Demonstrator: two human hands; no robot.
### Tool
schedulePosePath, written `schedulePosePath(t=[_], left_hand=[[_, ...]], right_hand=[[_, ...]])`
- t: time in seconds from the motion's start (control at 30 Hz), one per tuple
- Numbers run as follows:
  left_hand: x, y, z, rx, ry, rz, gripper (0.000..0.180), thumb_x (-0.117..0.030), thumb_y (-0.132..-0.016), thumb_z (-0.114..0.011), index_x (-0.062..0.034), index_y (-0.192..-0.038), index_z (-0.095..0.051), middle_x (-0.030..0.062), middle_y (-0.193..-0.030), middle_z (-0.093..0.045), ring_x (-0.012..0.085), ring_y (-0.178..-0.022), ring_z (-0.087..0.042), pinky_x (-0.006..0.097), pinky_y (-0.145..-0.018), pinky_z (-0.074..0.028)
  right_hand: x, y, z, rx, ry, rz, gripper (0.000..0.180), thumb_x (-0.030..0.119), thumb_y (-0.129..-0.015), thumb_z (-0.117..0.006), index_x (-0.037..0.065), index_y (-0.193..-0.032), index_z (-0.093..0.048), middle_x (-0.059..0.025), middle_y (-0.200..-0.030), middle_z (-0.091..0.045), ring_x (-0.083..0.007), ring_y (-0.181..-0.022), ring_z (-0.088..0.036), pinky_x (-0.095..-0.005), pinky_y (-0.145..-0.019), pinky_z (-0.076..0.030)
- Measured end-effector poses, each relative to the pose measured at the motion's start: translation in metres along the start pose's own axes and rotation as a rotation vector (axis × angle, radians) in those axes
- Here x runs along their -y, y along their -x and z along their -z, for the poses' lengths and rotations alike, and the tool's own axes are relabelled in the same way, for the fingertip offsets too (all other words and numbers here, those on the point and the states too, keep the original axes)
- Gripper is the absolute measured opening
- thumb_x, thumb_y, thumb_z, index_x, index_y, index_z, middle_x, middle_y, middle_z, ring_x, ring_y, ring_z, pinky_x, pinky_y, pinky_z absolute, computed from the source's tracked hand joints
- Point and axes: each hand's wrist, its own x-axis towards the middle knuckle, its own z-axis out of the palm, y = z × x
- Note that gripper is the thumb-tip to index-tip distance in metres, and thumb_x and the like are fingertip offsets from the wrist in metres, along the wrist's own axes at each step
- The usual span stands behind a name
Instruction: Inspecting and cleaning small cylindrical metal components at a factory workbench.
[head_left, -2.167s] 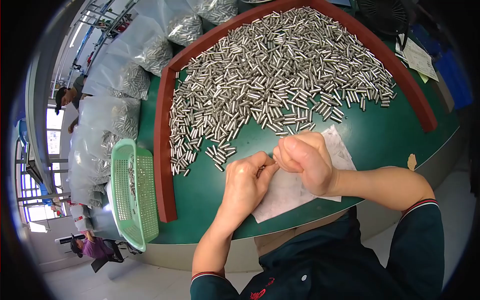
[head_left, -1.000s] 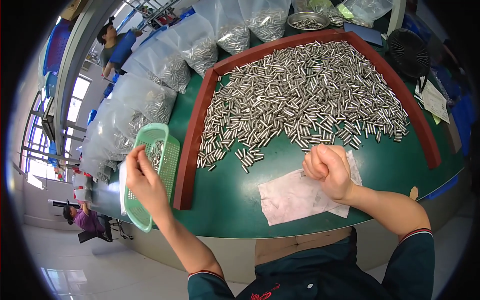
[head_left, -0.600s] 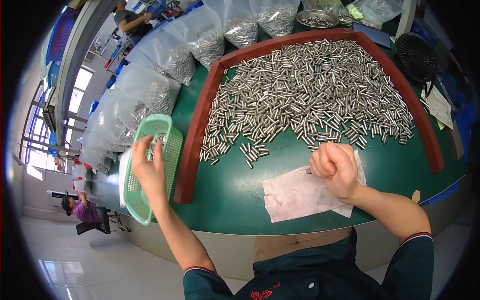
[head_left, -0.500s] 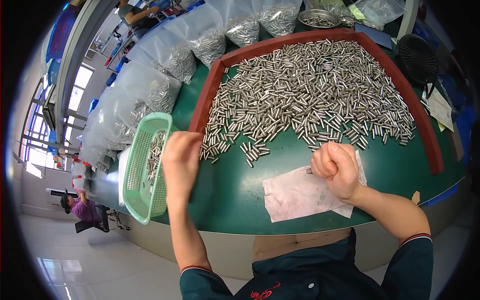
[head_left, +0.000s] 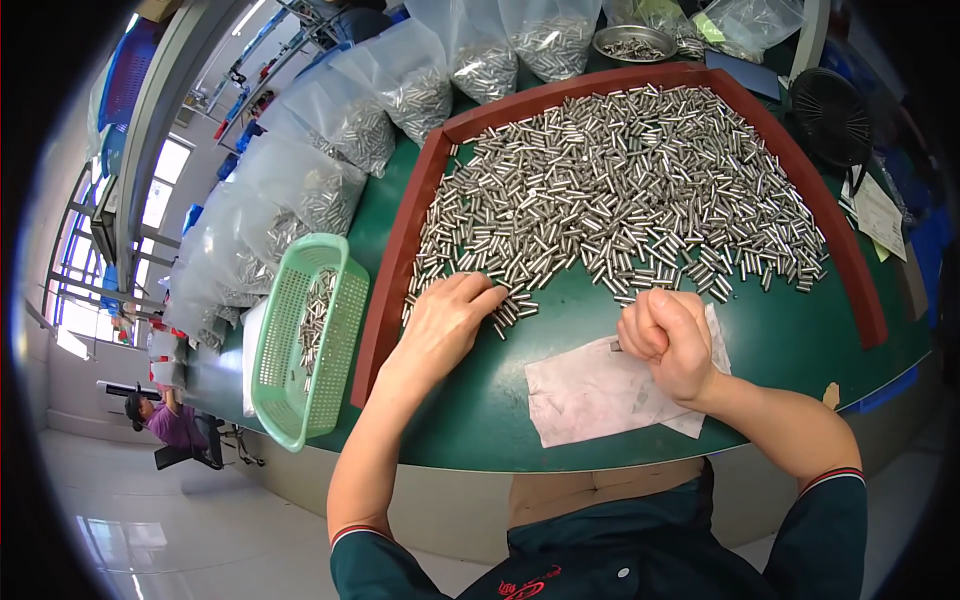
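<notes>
My left hand (head_left: 448,325) reaches over the near left edge of a large pile of short metal pins (head_left: 620,180). Its back faces up, with the fingers apart and bent down among the pins; the fingertips are partly hidden. My right hand (head_left: 672,345) is closed in a fist above a stained whitish cloth (head_left: 585,393). The end of one metal pin (head_left: 615,346) sticks out at the left side of this fist. Left of my left forearm stands a light green plastic basket (head_left: 348,330), holding a heap of similar pins.
A dark red frame (head_left: 400,265) borders the pile on the left, back and right of the green table (head_left: 480,430). Several clear bags of pins (head_left: 415,85) line the back left. A metal bowl (head_left: 635,45) and a black fan (head_left: 830,118) stand behind. A person (head_left: 175,420) sits far left.
My left hand has moved right, from beside the basket to the near edge of the pile. My right hand stays closed above the cloth. The person at the far back left has moved mostly out of sight.
</notes>
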Motion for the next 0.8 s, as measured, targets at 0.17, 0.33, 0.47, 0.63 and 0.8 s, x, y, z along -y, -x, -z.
schedulePosePath(t=[0.17, 0.33, 0.47, 0.63, 0.8], left_hand=[[-0.003, 0.005, -0.002, 0.014, -0.040, -0.043, 0.028, -0.001, -0.064, -0.059, -0.0028, -0.091, -0.057, 0.0084, -0.087, -0.054, 0.0243, -0.082, -0.054, 0.034, -0.069, -0.044], [-0.001, 0.008, -0.005, 0.005, -0.081, -0.109, 0.029, -0.003, -0.065, -0.054, -0.0014, -0.094, -0.053, 0.0077, -0.080, -0.049, 0.0215, -0.073, -0.053, 0.033, -0.067, -0.042], [0.000, 0.006, -0.007, 0.021, -0.123, -0.114, 0.029, -0.004, -0.066, -0.055, -0.0014, -0.095, -0.052, 0.0079, -0.080, -0.048, 0.0213, -0.073, -0.053, 0.032, -0.067, -0.042], [0.004, 0.008, -0.009, -0.022, -0.118, -0.149, 0.028, -0.005, -0.067, -0.055, -0.0015, -0.094, -0.052, 0.0082, -0.079, -0.047, 0.0214, -0.072, -0.052, 0.032, -0.067, -0.043], [0.005, 0.011, -0.010, 0.006, -0.138, -0.137, 0.026, -0.007, -0.068, -0.056, -0.0022, -0.094, -0.052, 0.0078, -0.080, -0.046, 0.0213, -0.072, -0.051, 0.031, -0.066, -0.043]], right_hand=[[0.001, 0.004, -0.001, -0.033, -0.024, -0.034, 0.040, 0.017, -0.088, -0.032, 0.007, -0.049, -0.028, 0.0013, -0.044, -0.028, -0.0071, -0.041, -0.022, -0.0229, -0.041, -0.019], [-0.001, 0.005, -0.003, -0.002, -0.038, -0.024, 0.039, 0.017, -0.088, -0.032, 0.007, -0.051, -0.028, 0.0012, -0.045, -0.028, -0.0070, -0.042, -0.022, -0.0226, -0.041, -0.020], [-0.001, 0.003, -0.004, -0.013, -0.004, -0.015, 0.040, 0.019, -0.088, -0.033, 0.007, -0.050, -0.028, 0.0007, -0.044, -0.027, -0.0082, -0.041, -0.022, -0.0235, -0.041, -0.020], [0.000, 0.002, -0.003, -0.020, 0.013, -0.018, 0.041, 0.019, -0.087, -0.033, 0.008, -0.048, -0.028, 0.0000, -0.043, -0.026, -0.0093, -0.039, -0.022, -0.0242, -0.040, -0.019], [0.000, 0.001, 0.000, 0.001, -0.007, -0.039, 0.039, 0.018, -0.088, -0.033, 0.007, -0.051, -0.028, 0.0014, -0.045, -0.028, -0.0072, -0.042, -0.022, -0.0232, -0.041, -0.020]])
